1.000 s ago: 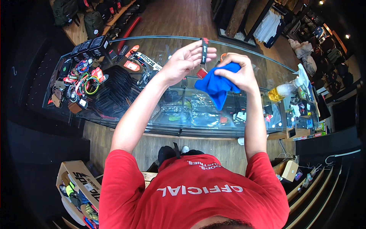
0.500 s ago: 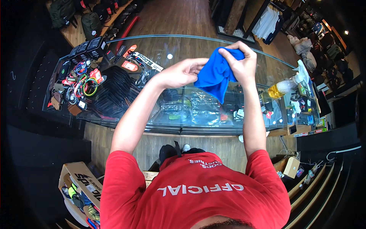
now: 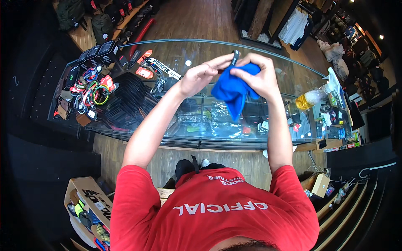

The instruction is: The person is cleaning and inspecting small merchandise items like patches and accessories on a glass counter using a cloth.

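Above the glass counter, my right hand is closed on a crumpled blue cloth, the thumb pressed over its top. A pointed corner of the cloth hangs down. My left hand is beside the cloth, its fingers reaching to a small black band-like thing that sticks up above the cloth. Its lower part is hidden by fingers and cloth, and its exact kind cannot be made out.
On the counter's left lie colourful bands, a stack of dark flat goods and black boxes. To the right stands a spray bottle with yellow liquid. An open carton is at the lower left.
A small black band-like thing now shows between my hands, above the cloth. My left fingers have moved up to it, and the cloth is bunched more tightly in my right hand.
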